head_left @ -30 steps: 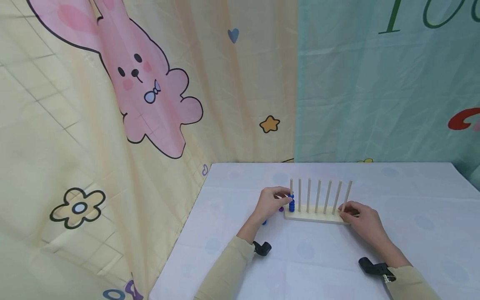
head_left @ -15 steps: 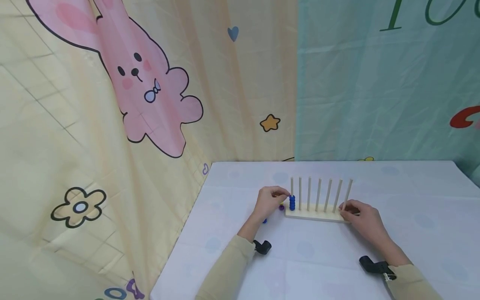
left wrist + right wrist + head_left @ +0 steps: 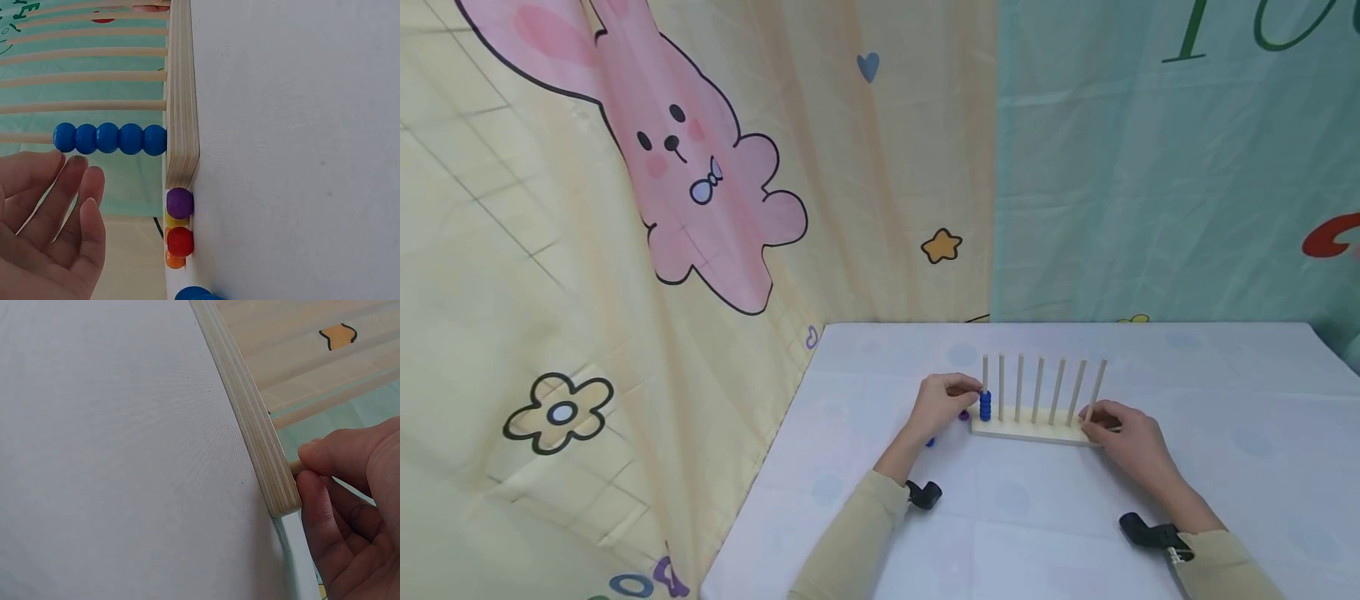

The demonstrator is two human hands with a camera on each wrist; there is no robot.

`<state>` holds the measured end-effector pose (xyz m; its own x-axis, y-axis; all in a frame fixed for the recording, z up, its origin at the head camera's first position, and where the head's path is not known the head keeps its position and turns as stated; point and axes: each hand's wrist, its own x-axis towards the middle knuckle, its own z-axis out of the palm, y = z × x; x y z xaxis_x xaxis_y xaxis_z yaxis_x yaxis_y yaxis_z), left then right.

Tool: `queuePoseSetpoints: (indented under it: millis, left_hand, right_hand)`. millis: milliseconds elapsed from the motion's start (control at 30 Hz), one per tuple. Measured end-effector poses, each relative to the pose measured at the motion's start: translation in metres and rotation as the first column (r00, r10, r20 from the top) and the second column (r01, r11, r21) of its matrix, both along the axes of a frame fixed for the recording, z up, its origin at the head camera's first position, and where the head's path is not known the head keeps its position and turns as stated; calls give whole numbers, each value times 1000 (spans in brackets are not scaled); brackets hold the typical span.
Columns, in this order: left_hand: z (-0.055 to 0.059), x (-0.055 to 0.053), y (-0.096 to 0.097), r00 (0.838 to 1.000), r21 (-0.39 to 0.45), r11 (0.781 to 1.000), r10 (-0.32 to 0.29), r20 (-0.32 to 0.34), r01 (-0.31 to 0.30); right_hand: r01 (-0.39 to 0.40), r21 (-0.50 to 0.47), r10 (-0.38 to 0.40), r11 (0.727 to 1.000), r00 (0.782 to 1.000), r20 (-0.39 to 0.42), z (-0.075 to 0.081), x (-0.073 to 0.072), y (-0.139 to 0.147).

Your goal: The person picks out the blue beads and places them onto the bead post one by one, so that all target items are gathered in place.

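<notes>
Behind the table hang a cream cloth curtain (image 3: 865,158), printed with a pink rabbit (image 3: 685,167), and a teal cloth curtain (image 3: 1120,183) to its right. In front of them spreads a table under a white cloth (image 3: 1037,533), onto which two beige sleeves (image 3: 853,533) reach from the near side.

Toward the middle of the cloth sits a pale wooden bead rack (image 3: 1030,430): a long flat base carrying a row of seven slim upright wooden pegs. At either end of it is a hand. The right hand (image 3: 1131,437) pinches the rightmost peg (image 3: 1098,385) low down, thumb and a finger closed around it just above the base. The left hand (image 3: 936,406) is at the other end, its fingers loosely bent beside the topmost bead; whether a fingertip touches that bead I cannot tell. A small black device (image 3: 925,495) is worn at each wrist.

Smallest are the beads. Five round blue beads (image 3: 985,407) sit stacked on the leftmost peg (image 3: 986,372), the lowest against the base. Beyond that end of the rack, a purple bead (image 3: 180,203), a yellow bead (image 3: 177,220), a red bead (image 3: 180,242) and an orange bead (image 3: 175,259) lie close together on the cloth, with loose blue beading (image 3: 194,294) farther out, partly cut off in the left wrist view.
</notes>
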<state>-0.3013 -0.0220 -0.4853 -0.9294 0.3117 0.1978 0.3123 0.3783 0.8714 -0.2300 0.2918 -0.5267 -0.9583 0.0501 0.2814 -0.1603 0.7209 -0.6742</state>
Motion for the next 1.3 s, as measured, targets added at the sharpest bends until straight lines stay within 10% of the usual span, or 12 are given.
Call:
queuePoseSetpoints:
  millis: [467, 1300]
  left_hand:
    - [12, 3, -24, 1000, -104, 994, -27, -5, 26]
    - [0, -2, -79, 992, -347, 930, -106, 72, 124]
  right_hand:
    - [-12, -4, 12, 1000, 1000, -10, 1, 2, -1]
    - [10, 4, -10, 1000, 1000, 0, 0, 1, -2]
